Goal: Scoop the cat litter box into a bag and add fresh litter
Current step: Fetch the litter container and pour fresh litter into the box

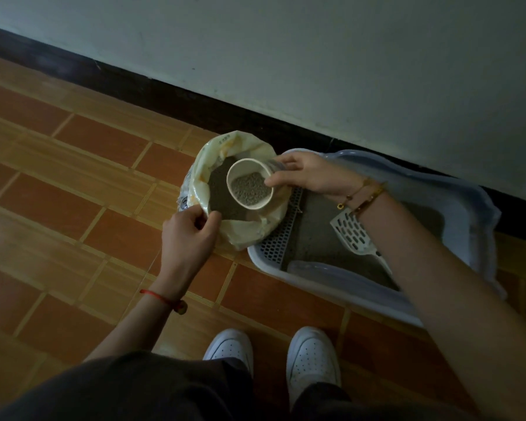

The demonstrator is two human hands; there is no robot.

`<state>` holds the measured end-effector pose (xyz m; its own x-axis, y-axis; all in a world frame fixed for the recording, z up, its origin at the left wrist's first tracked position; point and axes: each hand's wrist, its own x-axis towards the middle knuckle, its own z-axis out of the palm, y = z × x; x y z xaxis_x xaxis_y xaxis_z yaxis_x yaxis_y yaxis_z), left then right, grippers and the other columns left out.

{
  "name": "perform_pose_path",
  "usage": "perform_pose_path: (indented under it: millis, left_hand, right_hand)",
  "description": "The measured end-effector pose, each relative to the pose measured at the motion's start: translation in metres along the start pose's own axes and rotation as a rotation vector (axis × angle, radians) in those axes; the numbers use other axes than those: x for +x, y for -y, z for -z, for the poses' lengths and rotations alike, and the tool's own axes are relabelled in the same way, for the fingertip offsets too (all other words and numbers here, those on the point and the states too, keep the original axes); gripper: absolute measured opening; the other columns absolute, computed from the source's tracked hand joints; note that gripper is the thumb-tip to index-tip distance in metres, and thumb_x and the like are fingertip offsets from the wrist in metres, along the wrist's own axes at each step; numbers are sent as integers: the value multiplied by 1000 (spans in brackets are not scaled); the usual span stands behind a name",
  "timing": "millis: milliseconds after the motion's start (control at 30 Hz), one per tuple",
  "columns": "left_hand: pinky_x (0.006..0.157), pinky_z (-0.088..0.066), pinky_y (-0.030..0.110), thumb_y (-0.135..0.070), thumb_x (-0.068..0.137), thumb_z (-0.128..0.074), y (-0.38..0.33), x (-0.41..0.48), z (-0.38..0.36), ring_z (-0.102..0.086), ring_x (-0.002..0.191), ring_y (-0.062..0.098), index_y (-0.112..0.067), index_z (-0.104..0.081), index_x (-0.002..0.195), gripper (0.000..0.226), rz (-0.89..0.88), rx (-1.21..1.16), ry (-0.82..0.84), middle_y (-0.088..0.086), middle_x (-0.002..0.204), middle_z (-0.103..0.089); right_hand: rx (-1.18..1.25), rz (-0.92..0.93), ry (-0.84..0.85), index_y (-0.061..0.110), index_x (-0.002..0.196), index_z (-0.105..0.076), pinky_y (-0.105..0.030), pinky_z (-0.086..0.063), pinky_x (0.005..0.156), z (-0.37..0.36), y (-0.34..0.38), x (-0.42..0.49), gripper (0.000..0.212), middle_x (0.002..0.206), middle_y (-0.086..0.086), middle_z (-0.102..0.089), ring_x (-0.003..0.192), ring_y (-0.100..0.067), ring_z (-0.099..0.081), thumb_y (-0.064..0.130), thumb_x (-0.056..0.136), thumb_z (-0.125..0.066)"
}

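In the head view, the right hand (312,177) is gripping a cup (241,171) partly filled with grey litter (249,190), holding it tilted over the open mouth of the litter bag (249,235). The left hand (189,233) is pinching the bag's near rim. The litter box (456,189) is sitting on the floor (104,208) just right of the bag, touching it, with a slotted scoop (353,233) lying inside.
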<state>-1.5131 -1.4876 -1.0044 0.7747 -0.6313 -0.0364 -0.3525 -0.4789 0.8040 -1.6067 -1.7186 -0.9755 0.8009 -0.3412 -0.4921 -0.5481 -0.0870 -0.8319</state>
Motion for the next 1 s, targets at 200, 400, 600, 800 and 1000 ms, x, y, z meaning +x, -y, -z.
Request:
perform_pose_path:
  millis: [200, 400, 600, 800, 1000]
  left_hand:
    - [43, -39, 29, -35, 89, -52, 1, 3, -4, -49, 46, 32, 4, -60, 68, 45, -1, 48, -38, 19, 59, -60]
    - [41, -30, 21, -25, 93, -55, 0, 3, -6, -40, 44, 18, 6, -57, 65, 42, -21, 85, -43, 11, 53, -52]
    - [45, -31, 24, -35, 89, -51, 4, 3, -6, -42, 47, 20, 6, -56, 65, 48, -33, 66, -41, 16, 53, -53]
    - [44, -40, 36, -52, 78, -41, 10, 6, -7, -51, 47, 31, 4, -59, 67, 60, -40, 70, -60, 24, 62, -61]
    - [46, -49, 48, -52, 78, -41, 9, 6, -9, -60, 58, 44, 5, -61, 71, 61, -30, 62, -53, 24, 64, -63]
  right_hand:
    - [232, 7, -96, 15, 108, -64, -31, -46, 101, 30, -14, -31, 27, 108, -2, -70, 106, -12, -64, 19, 82, -71]
    - [-17, -71, -311, 13, 95, -68, -39, -53, 87, 43, -32, -50, 42, 98, -7, -70, 96, -22, -65, 42, 67, -81]
    - [-267, -146, -468, 11, 111, -57, -26, -46, 67, 43, -56, -53, 66, 105, -4, -62, 96, -21, -61, 34, 56, -88]
    - [-552, -126, -669, 5, 128, -43, -33, -41, 85, 50, -53, -58, 87, 126, -15, -46, 115, -31, -47, 30, 58, -89]
    - [-674, -104, -609, 6, 137, -35, -39, -40, 95, 47, -48, -64, 99, 132, -15, -42, 121, -31, -41, 28, 56, -89]
